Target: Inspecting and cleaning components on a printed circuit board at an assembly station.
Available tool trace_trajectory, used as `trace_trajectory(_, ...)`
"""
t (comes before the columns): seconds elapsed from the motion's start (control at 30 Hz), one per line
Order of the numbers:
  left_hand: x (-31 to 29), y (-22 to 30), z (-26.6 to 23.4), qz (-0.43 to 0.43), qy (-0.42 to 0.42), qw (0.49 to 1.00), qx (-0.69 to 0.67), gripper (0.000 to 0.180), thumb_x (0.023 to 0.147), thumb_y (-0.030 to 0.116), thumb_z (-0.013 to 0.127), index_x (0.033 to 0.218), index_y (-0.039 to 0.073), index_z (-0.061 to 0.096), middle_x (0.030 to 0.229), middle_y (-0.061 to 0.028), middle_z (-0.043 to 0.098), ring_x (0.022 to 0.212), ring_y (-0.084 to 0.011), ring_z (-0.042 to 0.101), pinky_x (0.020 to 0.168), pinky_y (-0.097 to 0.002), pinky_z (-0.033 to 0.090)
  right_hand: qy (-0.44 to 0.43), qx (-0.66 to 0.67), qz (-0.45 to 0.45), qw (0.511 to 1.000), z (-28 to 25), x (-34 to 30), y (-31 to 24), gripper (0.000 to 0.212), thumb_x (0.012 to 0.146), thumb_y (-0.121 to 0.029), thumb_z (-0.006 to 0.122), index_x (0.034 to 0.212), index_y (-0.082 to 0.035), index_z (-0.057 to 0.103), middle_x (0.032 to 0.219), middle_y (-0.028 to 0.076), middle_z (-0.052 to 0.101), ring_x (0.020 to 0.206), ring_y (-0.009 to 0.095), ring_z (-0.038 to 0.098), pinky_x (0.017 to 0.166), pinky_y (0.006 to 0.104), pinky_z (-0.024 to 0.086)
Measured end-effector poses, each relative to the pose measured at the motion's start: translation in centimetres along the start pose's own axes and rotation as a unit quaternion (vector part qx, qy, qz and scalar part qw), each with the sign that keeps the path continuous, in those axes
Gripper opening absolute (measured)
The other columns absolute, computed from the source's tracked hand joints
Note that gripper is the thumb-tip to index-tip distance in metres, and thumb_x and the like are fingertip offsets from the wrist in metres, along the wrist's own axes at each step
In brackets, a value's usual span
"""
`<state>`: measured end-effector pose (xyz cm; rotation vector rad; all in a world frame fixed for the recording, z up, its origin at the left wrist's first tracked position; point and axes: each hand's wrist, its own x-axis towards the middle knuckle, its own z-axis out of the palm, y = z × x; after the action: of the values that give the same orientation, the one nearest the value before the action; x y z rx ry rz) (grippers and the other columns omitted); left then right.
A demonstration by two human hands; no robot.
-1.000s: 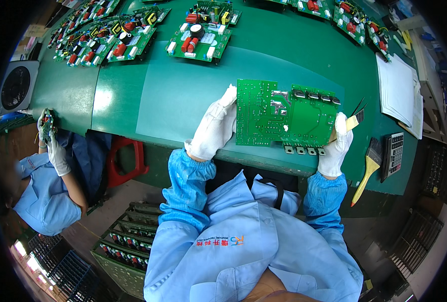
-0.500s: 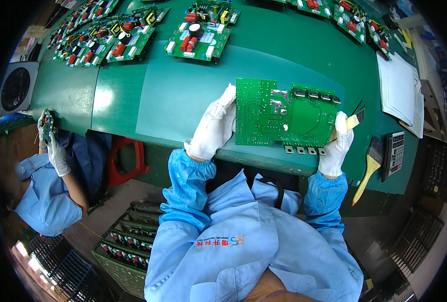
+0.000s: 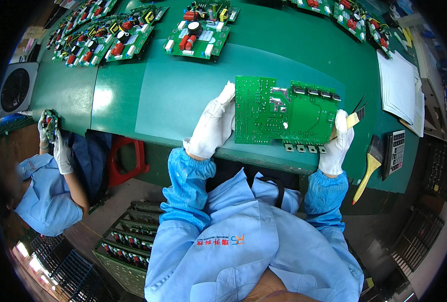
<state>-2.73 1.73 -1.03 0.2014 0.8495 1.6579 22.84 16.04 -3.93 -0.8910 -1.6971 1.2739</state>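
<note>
While the left hand (image 3: 211,125) grips the green board (image 3: 263,113) at left, the right hand (image 3: 338,146) holds 2 things — board; brush (image 3: 353,120).

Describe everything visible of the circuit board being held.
The circuit board is green, flat and roughly rectangular, notched in its upper edge. Its dotted face, toward the camera, shows silvery patches, a white spot and four black components at upper right; four metal tabs project below. The gloved left hand and right hand hold its sides above the green table.

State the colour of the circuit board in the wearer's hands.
The circuit board is green with silvery patches; the head view shows it.
</note>
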Motion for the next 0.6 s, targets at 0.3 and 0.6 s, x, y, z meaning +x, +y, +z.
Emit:
trace_trajectory(0.3,0.0,0.1,-0.1,-0.013,-0.010,1.000,-0.003,0.051,0.101,0.040,0.042,0.135,0.002,0.047,0.121,-0.0031,0.057,0.090,-0.0072,0.054,0.072,-0.0206,0.042,0.062,0.066,0.097,0.991,1.6,0.4,-2.3,0.029,0.099,-0.025,0.050,0.105,0.001,0.061,0.098,0.006,0.060,0.087,0.013,0.059,0.074,0.0290,0.049)
trace_trajectory(0.6,-0.2,0.3,0.0,-0.004,-0.023,1.000,0.005,0.050,0.102,0.040,0.040,0.133,0.001,0.049,0.123,-0.0044,0.056,0.095,-0.0084,0.054,0.074,-0.0211,0.043,0.060,0.013,0.062,0.996,1.8,0.3,-2.7,0.029,0.100,-0.025,0.049,0.106,0.002,0.060,0.099,0.007,0.059,0.089,0.014,0.058,0.075,0.0303,0.049)
